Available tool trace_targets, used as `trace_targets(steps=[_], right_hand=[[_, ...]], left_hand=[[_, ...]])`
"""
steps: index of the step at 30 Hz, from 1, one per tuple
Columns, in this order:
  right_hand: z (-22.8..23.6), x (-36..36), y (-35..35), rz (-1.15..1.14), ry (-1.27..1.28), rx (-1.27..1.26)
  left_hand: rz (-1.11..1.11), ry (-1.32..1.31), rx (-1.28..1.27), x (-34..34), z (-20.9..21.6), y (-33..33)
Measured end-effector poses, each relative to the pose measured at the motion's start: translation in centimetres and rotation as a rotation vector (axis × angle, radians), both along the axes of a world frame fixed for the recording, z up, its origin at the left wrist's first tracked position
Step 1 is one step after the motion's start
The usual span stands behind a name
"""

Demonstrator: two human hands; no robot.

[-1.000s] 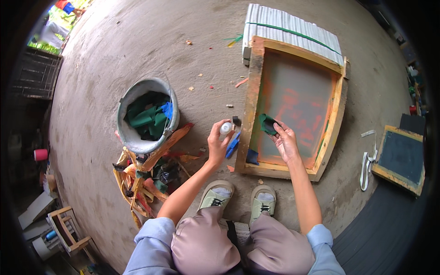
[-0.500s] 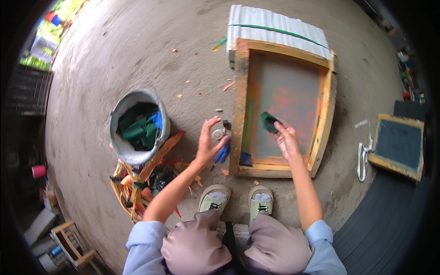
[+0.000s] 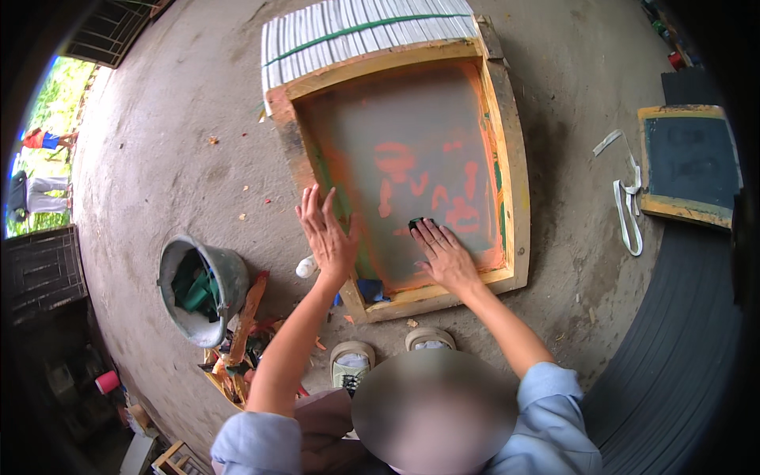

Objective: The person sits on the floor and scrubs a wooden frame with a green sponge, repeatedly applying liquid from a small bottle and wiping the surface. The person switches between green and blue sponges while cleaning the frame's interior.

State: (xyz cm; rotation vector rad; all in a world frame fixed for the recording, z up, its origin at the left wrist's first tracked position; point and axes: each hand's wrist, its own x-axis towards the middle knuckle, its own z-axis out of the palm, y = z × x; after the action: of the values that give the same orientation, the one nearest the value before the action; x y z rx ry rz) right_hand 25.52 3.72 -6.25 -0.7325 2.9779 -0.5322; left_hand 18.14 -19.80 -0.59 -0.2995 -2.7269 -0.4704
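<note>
A printing screen (image 3: 518, 166), a wooden frame with a grey mesh stained orange, lies on the floor before me. My right hand (image 3: 449, 257) is flat on its lower mesh, fingers together over a small dark green cloth (image 3: 417, 223), most of which is hidden under the fingertips. With fingers spread, my left hand (image 3: 326, 237) is at the frame's left rail and holds nothing; whether it touches the wood I cannot tell. A small white bottle (image 3: 305, 267) is beside my left wrist, outside the frame. Blue material (image 3: 370, 290) shows in the screen's lower left corner.
A grey bucket (image 3: 228, 277) with green cloth inside stands at left, next to a pile of scraps (image 3: 229, 368). Bound white sheets (image 3: 356, 36) lie against the screen's far end. Farther right are a white strap (image 3: 621, 214) and a smaller framed screen (image 3: 689, 162).
My right hand has brought the green cloth down onto the mesh. My left hand has moved to the frame's left rail. The view has shifted, and the screen appears farther left.
</note>
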Motion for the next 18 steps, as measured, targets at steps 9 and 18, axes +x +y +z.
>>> trace_targets(steps=[9, 18], right_hand=[[3.6, -7.1, 0.0, -0.268, 0.038, 0.251], [3.9, -12.2, 2.2, -0.486, 0.306, 0.067]], left_hand=[[0.006, 0.002, 0.104, -0.1, -0.2, 0.5], [-0.015, -0.004, 0.159, -0.2, 0.0, 1.3]])
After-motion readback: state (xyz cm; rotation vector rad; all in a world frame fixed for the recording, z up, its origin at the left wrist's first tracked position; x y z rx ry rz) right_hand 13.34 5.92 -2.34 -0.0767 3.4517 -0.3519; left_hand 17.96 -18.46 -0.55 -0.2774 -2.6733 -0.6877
